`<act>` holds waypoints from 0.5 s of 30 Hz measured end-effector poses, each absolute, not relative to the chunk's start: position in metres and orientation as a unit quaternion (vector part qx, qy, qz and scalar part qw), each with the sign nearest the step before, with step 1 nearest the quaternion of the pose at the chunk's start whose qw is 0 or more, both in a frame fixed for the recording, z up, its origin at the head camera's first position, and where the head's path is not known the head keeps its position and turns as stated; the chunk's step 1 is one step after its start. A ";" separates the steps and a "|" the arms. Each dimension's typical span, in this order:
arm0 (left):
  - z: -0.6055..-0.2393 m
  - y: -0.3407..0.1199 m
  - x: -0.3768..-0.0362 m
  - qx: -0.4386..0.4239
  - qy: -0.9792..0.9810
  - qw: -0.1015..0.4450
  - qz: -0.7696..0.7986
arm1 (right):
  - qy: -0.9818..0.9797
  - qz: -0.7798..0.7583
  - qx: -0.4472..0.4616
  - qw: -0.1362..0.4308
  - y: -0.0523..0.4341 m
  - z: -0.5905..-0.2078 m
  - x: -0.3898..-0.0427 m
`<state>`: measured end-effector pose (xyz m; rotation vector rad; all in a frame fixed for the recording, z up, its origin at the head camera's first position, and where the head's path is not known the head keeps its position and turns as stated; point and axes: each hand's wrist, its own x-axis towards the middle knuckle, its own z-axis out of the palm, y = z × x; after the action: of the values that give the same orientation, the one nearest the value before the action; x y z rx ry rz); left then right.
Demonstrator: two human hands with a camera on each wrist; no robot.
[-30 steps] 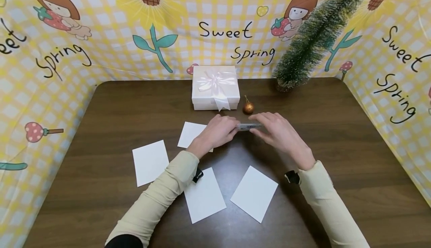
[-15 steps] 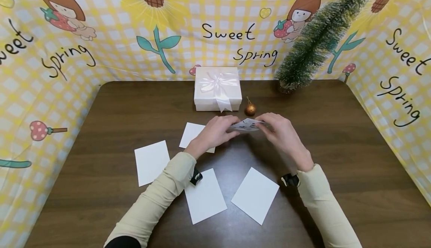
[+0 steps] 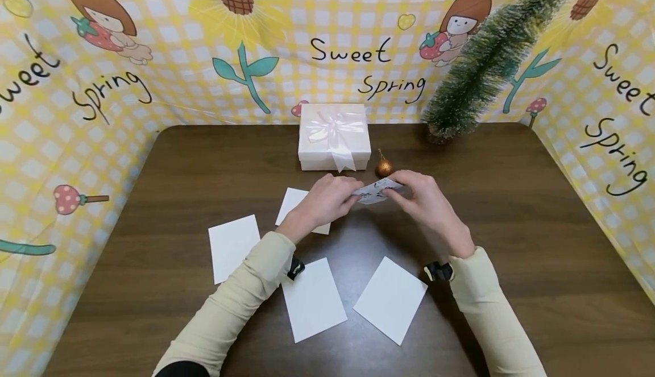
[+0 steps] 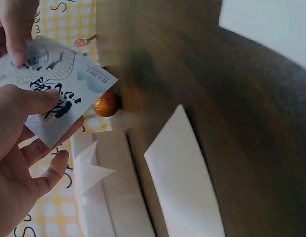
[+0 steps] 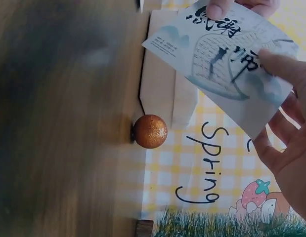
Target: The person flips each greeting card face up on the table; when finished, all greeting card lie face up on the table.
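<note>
**Written out: "Sweet Spring" and 感谢**

Reads "Sweet" above "Spring" on the yellow checked cloth (image 3: 327, 1) in the head view, just past twelve o'clock. Repeats there between nine and ten, and between two and three. Shows "Spring" again between four and five in the right wrist view. Bears brushed 感谢 and 师 on the white card (image 5: 217, 74), between one and two; too fine to read in the smaller lines.

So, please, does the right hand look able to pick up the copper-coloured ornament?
Probably not yet: the right hand pinches the printed card, though the ornament sits just beyond, apparently unobstructed.
</note>
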<state>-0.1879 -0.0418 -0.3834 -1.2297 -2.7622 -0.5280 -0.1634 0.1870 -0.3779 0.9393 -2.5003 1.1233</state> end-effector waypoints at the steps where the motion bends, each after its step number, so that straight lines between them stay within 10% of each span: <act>1: -0.382 -0.042 -0.188 -0.400 -0.899 0.037 -0.174 | -0.855 0.387 0.321 0.126 0.187 -0.378 -0.163; 15: -0.400 -0.050 -0.193 -0.274 -0.836 -0.021 -0.475 | -0.821 0.515 0.213 0.122 0.186 -0.386 -0.160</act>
<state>-0.1931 -0.0504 -0.3997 -0.8715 -2.6628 -1.5121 -0.1604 0.1859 -0.3863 0.6232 -2.3978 1.5023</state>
